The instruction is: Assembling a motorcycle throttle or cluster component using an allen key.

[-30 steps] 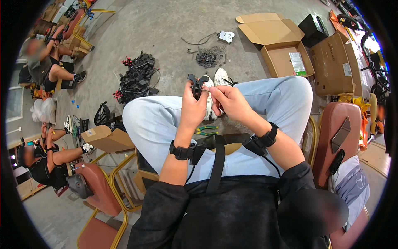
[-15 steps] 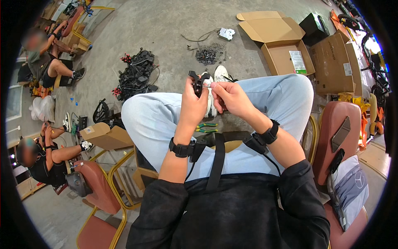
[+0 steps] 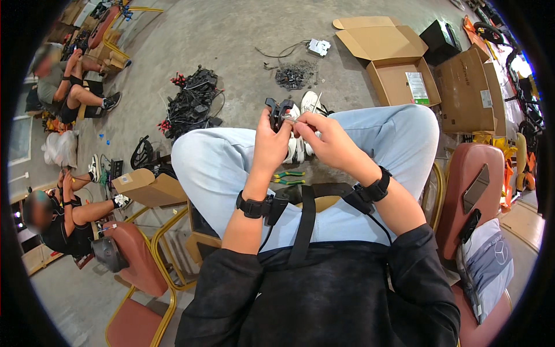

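In the head view, the left hand (image 3: 269, 143) is wrapped round a black forked part (image 3: 278, 111) held up between the knees, apparently to steady it with its forked end clear of the palm. The right hand (image 3: 327, 137), thumb and forefinger drawn close, seems to pinch a thin metal piece (image 3: 290, 119) against its side; the exact contact is too small to tell. On the floor (image 3: 248, 34), whose edges are hidden, lie a cable-tangled heap (image 3: 193, 104), a smaller pile (image 3: 292, 76) and an open box (image 3: 402, 81). Knees and shoes (image 3: 311, 103) stand between hands and floor; green-handled pliers (image 3: 289, 181) lie nearer the body.
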`<control>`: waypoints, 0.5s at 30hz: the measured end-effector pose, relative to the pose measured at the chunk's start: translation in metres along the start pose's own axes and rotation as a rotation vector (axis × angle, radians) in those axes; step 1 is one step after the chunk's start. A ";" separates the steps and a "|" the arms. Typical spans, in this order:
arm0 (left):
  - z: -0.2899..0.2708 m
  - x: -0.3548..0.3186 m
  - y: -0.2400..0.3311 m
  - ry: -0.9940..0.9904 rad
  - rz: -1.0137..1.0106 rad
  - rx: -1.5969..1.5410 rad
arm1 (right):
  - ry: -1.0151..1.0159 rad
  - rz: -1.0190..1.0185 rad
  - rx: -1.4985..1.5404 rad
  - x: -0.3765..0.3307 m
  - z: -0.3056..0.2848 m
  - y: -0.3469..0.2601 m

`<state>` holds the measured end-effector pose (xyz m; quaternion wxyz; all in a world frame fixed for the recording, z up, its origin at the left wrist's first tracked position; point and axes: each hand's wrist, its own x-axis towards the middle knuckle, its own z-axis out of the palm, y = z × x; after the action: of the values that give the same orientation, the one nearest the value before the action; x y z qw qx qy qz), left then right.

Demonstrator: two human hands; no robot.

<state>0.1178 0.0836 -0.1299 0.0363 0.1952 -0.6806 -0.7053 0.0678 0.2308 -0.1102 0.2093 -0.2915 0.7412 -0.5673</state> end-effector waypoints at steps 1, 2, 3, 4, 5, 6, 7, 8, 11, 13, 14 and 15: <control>0.000 0.001 -0.002 0.000 0.001 0.000 | 0.000 -0.001 0.000 0.000 0.001 0.001; 0.000 0.002 -0.005 0.026 0.043 0.031 | -0.053 0.079 0.171 0.000 0.003 0.004; 0.001 0.003 -0.005 0.051 0.085 0.061 | -0.106 0.161 0.342 0.001 0.004 0.006; 0.002 0.003 -0.004 0.051 0.085 0.060 | -0.106 0.161 0.341 0.001 0.004 0.005; 0.002 0.002 -0.003 0.059 0.076 0.033 | -0.127 0.179 0.391 0.001 0.004 0.004; 0.003 0.001 -0.002 0.068 0.066 0.006 | -0.149 0.196 0.442 0.001 0.004 0.003; 0.002 0.002 -0.003 0.067 0.066 0.007 | -0.149 0.196 0.442 0.001 0.004 0.002; 0.001 0.003 -0.006 0.083 0.103 0.063 | -0.150 0.256 0.511 0.001 0.005 0.002; 0.003 0.001 -0.002 0.104 0.118 0.146 | -0.167 0.347 0.628 0.003 0.004 0.009; 0.004 0.000 0.003 0.109 0.099 0.175 | -0.182 0.376 0.677 0.003 0.001 0.009; 0.004 0.000 0.005 0.104 0.118 0.207 | -0.185 0.392 0.658 0.003 0.000 0.007; 0.004 -0.001 0.005 0.101 0.138 0.240 | -0.189 0.407 0.639 0.003 -0.001 0.006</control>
<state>0.1158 0.0872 -0.1245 0.0953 0.1861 -0.7690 -0.6040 0.0638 0.2308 -0.1151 0.4652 -0.1098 0.5470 -0.6873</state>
